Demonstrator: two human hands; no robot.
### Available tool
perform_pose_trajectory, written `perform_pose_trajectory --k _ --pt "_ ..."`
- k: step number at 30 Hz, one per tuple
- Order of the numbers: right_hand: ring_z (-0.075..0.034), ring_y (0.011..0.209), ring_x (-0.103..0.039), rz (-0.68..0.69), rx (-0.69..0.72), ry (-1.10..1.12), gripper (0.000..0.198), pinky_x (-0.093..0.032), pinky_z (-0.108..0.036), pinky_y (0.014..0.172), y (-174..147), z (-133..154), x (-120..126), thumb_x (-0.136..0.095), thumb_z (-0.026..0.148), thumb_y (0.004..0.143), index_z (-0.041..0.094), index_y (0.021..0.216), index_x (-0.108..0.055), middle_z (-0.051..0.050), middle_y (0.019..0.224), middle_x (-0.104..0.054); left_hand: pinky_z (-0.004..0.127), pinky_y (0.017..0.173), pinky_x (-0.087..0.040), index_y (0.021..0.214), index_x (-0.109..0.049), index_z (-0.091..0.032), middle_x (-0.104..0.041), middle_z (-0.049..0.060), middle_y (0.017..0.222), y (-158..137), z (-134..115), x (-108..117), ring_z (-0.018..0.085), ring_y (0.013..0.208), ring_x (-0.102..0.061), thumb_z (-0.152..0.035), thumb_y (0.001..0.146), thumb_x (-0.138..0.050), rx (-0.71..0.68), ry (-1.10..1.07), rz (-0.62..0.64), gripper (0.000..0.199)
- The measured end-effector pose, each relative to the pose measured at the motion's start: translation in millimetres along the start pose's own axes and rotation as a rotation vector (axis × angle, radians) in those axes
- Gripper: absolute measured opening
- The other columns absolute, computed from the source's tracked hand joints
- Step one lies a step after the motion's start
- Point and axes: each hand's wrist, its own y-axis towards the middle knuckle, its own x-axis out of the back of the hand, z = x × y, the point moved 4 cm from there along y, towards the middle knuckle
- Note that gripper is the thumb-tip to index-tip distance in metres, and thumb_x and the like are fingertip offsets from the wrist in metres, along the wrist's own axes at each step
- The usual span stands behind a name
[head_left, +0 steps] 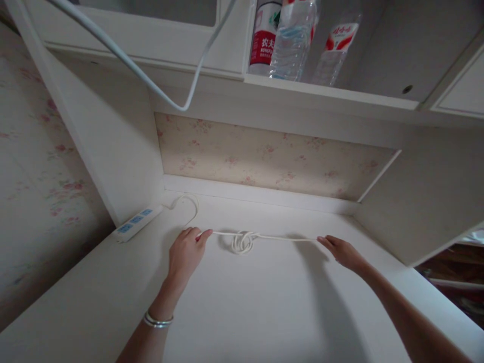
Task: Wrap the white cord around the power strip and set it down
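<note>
A thin white cord (280, 237) stretches nearly level between my two hands above the white desktop (249, 297). Midway along it hangs a loose knot of several loops. My left hand (186, 253) pinches the cord to the left of the loops, thumb pointing right. On the other side, my right hand (342, 252) grips it between thumb and fingers; whether the cord ends there is hidden. Left of my left hand lies a white power strip (138, 223) with blue socket faces. A curved piece of white cord runs from it toward my left hand.
A light grey cable (124, 63) droops across the upper left, close to the camera. Overhead, a shelf (333, 92) holds plastic bottles, one with a red label (262, 48). White side panels (423, 196) and a flowered back wall (264, 156) enclose the desk.
</note>
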Motion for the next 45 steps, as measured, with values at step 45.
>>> perform_pose_trajectory --k 45 --pt "-0.008 0.037 -0.052 0.685 0.128 1.503 0.022 -0.034 -0.016 0.035 -69.9 275.0 -69.0 -0.067 0.033 0.078 0.016 0.074 -0.052 -0.004 0.057 -0.068 0.027 0.066 -0.047 0.114 -0.053 -0.015 -0.062 0.004 0.076 6.7 -32.1 -25.8 0.016 0.068 -0.059 -0.043 0.083 -0.054 0.142 -1.156 0.405 0.042"
